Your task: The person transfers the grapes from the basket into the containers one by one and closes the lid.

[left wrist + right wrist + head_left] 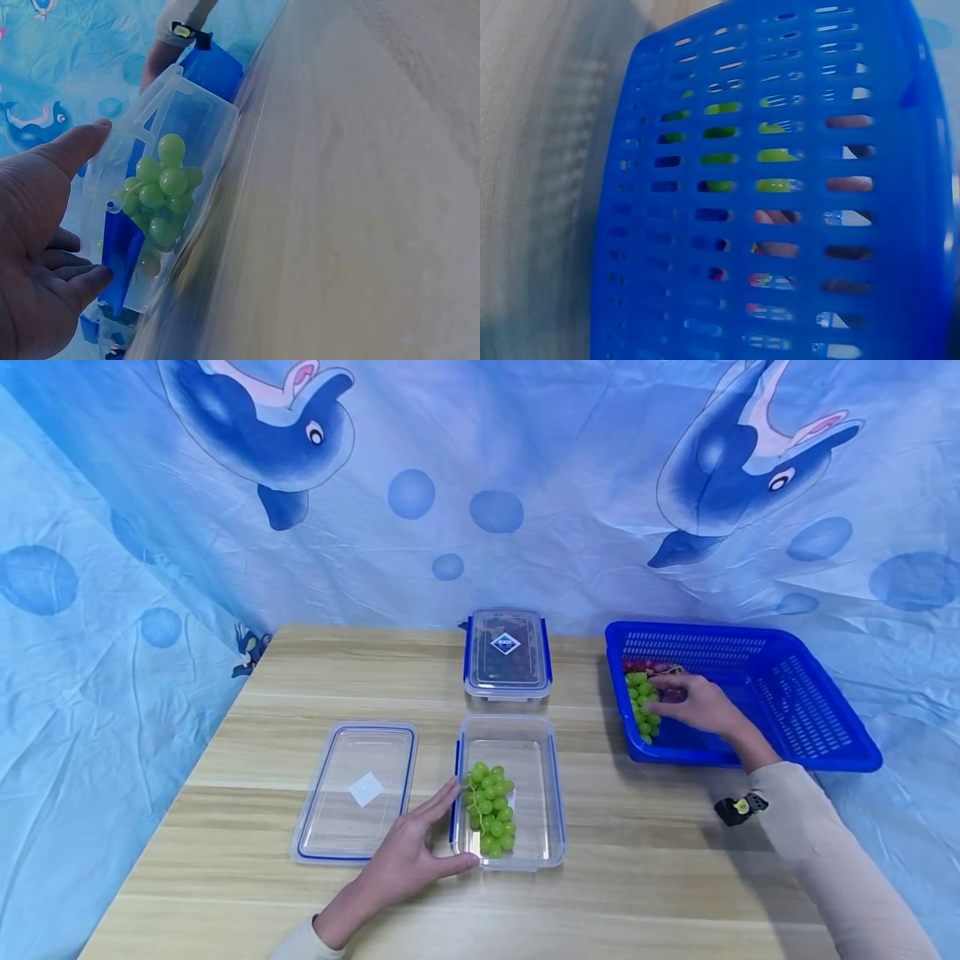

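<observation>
**One bunch boxed, a second under the right hand**

On the wooden counter (615, 860) an open clear container (513, 789) stands with one bunch of green grapes (490, 808) already lying along its left side. Its loose lid (356, 792) lies flat just to the left. The left hand (420, 856) rests against the container's near left corner, fingers straight along the left wall and thumb along the front wall, steadying it rather than gripping; the left wrist view shows the same thing, the left hand's (41, 247) palm spread and relaxed beside the clear wall with the grapes behind it.

The right hand (697, 703) reaches into the blue basket (795, 693), which stands to the right of the container. Its fingers lie on a second green bunch (643, 703) at the basket's left end, with some red grapes (647, 667) just behind. Whether the fingers have closed round that bunch I cannot tell: the head view hides the fingertips, and the right wrist view shows only the basket's slotted wall (780, 187) with green and skin tones behind it.

A second container (507, 653), lid clipped on and holding something dark, stands behind the open one.

As I judge it, the filling is under way: one bunch is in, the second has not left the basket, and the lid is still off.
</observation>
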The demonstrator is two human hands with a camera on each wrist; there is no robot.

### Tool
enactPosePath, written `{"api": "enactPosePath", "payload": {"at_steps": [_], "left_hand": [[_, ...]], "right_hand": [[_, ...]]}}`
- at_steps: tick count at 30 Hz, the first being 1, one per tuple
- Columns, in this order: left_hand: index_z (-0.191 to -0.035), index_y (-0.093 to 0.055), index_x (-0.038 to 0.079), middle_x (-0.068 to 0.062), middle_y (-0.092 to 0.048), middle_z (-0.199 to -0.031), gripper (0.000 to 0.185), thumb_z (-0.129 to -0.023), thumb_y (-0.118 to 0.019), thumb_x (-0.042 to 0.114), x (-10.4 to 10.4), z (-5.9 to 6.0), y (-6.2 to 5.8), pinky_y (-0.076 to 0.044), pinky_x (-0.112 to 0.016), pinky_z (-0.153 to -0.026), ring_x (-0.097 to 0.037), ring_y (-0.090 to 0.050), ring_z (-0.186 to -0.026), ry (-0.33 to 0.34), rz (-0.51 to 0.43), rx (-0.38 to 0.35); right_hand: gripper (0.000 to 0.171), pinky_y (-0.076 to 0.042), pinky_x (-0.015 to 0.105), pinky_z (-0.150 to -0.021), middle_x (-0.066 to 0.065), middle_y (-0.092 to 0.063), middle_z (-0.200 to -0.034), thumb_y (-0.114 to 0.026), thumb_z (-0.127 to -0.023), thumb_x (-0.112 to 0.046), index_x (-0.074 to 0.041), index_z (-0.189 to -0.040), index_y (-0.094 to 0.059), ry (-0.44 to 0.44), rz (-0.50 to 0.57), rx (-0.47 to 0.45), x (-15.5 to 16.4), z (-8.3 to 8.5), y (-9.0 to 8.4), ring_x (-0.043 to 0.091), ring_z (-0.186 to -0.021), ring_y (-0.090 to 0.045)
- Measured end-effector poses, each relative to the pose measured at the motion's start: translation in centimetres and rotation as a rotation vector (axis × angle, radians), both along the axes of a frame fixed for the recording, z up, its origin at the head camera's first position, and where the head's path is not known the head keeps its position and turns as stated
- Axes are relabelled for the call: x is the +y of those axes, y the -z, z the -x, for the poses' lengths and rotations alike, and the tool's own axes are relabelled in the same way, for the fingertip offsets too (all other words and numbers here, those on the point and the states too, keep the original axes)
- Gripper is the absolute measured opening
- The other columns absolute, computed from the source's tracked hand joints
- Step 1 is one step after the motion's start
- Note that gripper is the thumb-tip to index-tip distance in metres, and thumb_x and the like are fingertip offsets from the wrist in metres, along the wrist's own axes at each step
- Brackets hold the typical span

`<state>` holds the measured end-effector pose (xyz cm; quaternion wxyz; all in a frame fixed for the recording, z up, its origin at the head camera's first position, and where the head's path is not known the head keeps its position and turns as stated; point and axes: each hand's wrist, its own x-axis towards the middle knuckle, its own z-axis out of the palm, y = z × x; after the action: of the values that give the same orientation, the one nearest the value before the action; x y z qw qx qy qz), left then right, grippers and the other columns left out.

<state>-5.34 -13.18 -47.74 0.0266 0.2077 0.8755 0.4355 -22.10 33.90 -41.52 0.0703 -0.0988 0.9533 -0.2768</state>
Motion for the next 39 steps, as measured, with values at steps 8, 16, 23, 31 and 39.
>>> {"api": "enactPosePath", "payload": {"at_steps": [8,16,23,31,39], "left_hand": [[-0.153,-0.043,0.003,-0.013,-0.036,-0.161,0.102,-0.076,-0.086,0.054,-0.1,-0.1,0.1,-0.036,-0.053,-0.116,-0.037,-0.044,-0.142,-0.009,0.009,0.002],[-0.153,-0.043,0.004,-0.013,-0.036,-0.161,0.102,-0.075,-0.086,0.055,-0.1,0.0,0.2,-0.036,-0.053,-0.116,-0.037,-0.045,-0.142,-0.014,0.015,0.005],[-0.154,-0.043,0.005,-0.012,-0.036,-0.161,0.102,-0.075,-0.085,0.056,0.0,0.0,0.2,-0.036,-0.052,-0.117,-0.036,-0.044,-0.143,-0.013,0.013,-0.003],[-0.154,-0.042,0.006,-0.011,-0.035,-0.161,0.104,-0.076,-0.082,0.060,0.0,0.0,0.2,-0.036,-0.052,-0.117,-0.035,-0.043,-0.143,-0.012,0.006,-0.014],[-0.153,-0.043,0.005,-0.012,-0.036,-0.161,0.103,-0.076,-0.083,0.059,0.0,0.0,0.3,-0.036,-0.053,-0.116,-0.036,-0.044,-0.142,-0.014,0.014,-0.002]], "right_hand": [[0.072,-0.055,0.059,-0.093,0.032,-0.054,-0.143,-0.071,-0.096,-0.045,0.001,-0.147,-0.050,-0.010,-0.019,-0.082,-0.4,0.6,0.6,0.047,-0.119,-0.060],[0.077,-0.055,0.060,-0.093,0.035,-0.049,-0.144,-0.071,-0.095,-0.046,0.000,-0.150,-0.044,0.016,-0.001,-0.142,-0.3,1.1,1.2,0.051,-0.124,-0.055],[0.074,-0.046,0.068,-0.101,0.037,-0.045,-0.147,-0.070,-0.098,-0.040,-0.001,-0.152,-0.040,0.015,-0.009,-0.161,-0.7,1.1,1.1,0.049,-0.119,-0.059],[0.065,-0.062,0.047,-0.075,0.031,-0.069,-0.114,-0.075,-0.095,-0.031,0.002,-0.144,-0.051,0.046,0.012,-0.130,-0.6,1.2,1.2,0.026,-0.076,-0.075],[0.055,-0.062,0.035,-0.061,0.023,-0.073,-0.100,-0.076,-0.093,-0.020,0.004,-0.138,-0.057,0.066,0.051,-0.082,-0.4,1.2,1.5,0.028,-0.073,-0.075]]}}
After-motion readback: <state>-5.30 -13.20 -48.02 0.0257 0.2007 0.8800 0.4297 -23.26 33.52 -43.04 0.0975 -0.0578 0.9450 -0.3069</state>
